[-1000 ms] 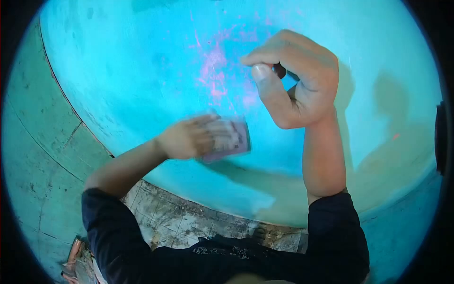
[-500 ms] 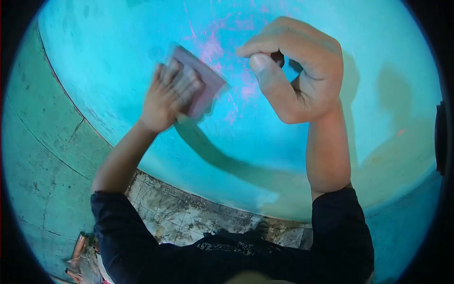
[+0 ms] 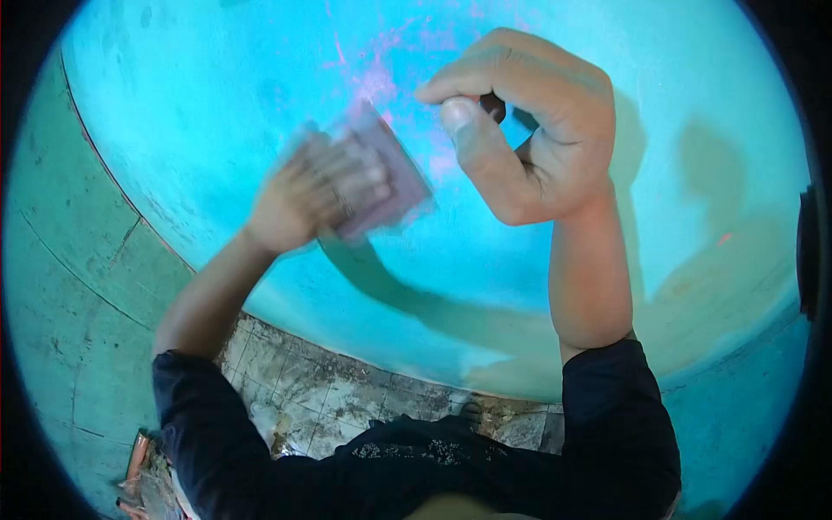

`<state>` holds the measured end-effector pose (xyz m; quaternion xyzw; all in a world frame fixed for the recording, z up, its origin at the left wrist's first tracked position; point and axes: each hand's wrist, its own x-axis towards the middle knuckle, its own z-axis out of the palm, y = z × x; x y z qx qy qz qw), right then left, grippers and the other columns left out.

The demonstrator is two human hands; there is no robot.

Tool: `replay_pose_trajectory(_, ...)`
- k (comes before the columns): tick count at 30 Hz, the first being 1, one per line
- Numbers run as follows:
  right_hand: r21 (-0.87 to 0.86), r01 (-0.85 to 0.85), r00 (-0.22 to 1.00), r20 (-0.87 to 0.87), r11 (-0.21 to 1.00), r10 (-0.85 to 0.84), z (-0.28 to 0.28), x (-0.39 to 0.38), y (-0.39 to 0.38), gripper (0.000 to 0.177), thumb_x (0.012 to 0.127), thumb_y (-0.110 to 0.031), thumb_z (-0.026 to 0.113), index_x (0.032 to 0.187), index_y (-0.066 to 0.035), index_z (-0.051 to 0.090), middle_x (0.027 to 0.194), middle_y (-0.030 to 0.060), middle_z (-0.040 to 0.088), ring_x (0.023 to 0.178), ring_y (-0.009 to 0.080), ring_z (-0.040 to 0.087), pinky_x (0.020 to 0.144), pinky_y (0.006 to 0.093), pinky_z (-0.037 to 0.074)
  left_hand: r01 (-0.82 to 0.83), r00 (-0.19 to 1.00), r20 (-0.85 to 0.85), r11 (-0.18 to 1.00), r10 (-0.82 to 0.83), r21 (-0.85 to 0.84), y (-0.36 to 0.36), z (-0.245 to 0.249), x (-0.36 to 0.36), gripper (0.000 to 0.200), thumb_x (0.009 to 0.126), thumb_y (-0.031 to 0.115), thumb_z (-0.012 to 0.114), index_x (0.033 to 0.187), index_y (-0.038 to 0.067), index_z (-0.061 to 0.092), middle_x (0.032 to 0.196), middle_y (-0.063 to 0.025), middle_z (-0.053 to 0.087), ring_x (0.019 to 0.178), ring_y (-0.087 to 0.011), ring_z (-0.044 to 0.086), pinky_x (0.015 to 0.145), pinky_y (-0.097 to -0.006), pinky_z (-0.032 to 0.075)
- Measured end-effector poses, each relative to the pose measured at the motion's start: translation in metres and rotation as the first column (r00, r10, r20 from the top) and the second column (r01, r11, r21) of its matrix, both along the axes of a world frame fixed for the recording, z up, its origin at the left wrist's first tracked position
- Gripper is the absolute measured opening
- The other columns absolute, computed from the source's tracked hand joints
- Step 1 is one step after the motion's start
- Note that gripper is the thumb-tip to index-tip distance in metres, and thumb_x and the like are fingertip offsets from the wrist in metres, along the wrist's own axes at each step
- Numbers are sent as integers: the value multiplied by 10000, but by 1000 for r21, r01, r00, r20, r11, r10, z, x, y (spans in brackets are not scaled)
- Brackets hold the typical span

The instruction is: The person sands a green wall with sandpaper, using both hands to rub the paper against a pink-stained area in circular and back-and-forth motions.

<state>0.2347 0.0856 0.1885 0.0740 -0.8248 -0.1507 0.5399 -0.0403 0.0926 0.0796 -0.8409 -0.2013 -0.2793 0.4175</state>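
Note:
My left hand [image 3: 316, 186], smeared by motion, lies with its fingers over a flat pinkish-purple sheet of what looks like sandpaper [image 3: 406, 165]. The sheet is pressed against the turquoise painted wall [image 3: 451, 251]; its right part sticks out past the fingertips. To the right, my right hand [image 3: 555, 130] is raised in front of the wall, closed, with thumb and forefinger curled close together. A small dark rounded thing [image 3: 492, 107] shows inside its curled fingers, mostly hidden. Pink scuff marks [image 3: 377, 82] streak the wall above the sheet.
Below the wall runs a stained, tiled floor [image 3: 303, 390]. Pinkish-brown pieces and crumpled plastic [image 3: 147, 485] lie at the lower left. A greener wall surface [image 3: 69, 260] meets the turquoise one at the left. Something dark [image 3: 808, 251] stands at the right edge.
My left hand has shifted slightly down with the sheet, which now reaches a little further right. My right hand keeps its curled shape, slightly further left in view.

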Motion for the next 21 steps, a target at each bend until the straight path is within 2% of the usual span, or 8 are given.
replay_pose_trajectory(3, -22, 30, 1000, 0, 999, -30, 0, 0, -1, 96, 788, -1, 618, 832, 7, 703, 680, 68, 626, 544, 108, 511, 476, 232, 382, -23, 915, 401, 990, -35, 140, 11, -11, -4, 456, 860, 221, 649, 1308, 139, 633, 1388, -66, 591, 1338, -230, 513, 1151, -501, 324)
replay_pose_trajectory(5, -18, 34, 999, 25, 999, -33, -2, 0, -1, 104, 780, 1, 613, 831, 5, 704, 679, 70, 626, 545, 106, 510, 473, 231, 378, 41, 953, -287, 978, -100, -203, -4, -44, 3, 520, 849, 268, 665, 1347, 131, 600, 1388, -69, 591, 1345, -262, 505, 1165, -551, 275)
replay_pose_trajectory(7, -26, 25, 1000, 8, 999, -25, -2, -2, -2, 119, 777, 17, 600, 835, 11, 704, 681, 74, 626, 543, 105, 509, 471, 229, 375, 105, 897, -421, 990, -136, -96, 0, -34, 0, 562, 842, 306, 671, 1366, 124, 581, 1373, -61, 604, 1351, -281, 496, 1175, -566, 241)
replay_pose_trajectory(11, 10, 8, 1000, 9, 1000, -8, -1, 0, 3, 128, 775, 26, 593, 840, 16, 702, 677, 71, 616, 537, 103, 495, 469, 233, 370, -13, 942, 319, 939, -104, 344, 43, 0, -12, 600, 845, 371, 671, 1394, 155, 558, 1453, 6, 541, 1390, -315, 447, 1182, -557, 231)
replay_pose_trajectory(15, 74, 2, 999, 33, 997, -4, 1, -2, 4, 122, 777, 24, 603, 845, 15, 704, 650, 69, 598, 523, 105, 488, 464, 235, 365, 58, 935, -342, 993, -89, -100, -8, -43, 16, 458, 857, 224, 612, 1311, 170, 634, 1373, 49, 605, 1358, -159, 488, 1188, -447, 298)
replay_pose_trajectory(17, 31, 11, 1000, 25, 999, -12, 2, 0, 3, 114, 775, 27, 605, 837, 17, 700, 648, 69, 596, 518, 107, 488, 460, 237, 363, 64, 973, -221, 997, -70, -34, 0, -24, 9, 457, 851, 257, 629, 1297, 156, 643, 1387, 24, 596, 1359, -194, 491, 1195, -491, 267)
replay_pose_trajectory(19, 26, -14, 1000, -5, 1000, 14, -1, -3, 5, 102, 772, 24, 602, 818, 10, 693, 643, 64, 594, 516, 107, 489, 456, 237, 363, -33, 996, 88, 994, 23, 107, 15, 11, -8, 466, 853, 273, 642, 1297, 129, 644, 1416, -27, 571, 1361, -260, 488, 1184, -589, 208)
replay_pose_trajectory(21, 24, -5, 999, -31, 1000, 5, -5, -6, 6, 101, 771, 15, 602, 810, 0, 694, 641, 59, 595, 513, 105, 487, 454, 234, 365, -532, 826, 149, 839, 544, -113, 15, 9, -10, 469, 840, 247, 650, 1297, 145, 647, 1393, -9, 589, 1353, -249, 496, 1184, -565, 233)
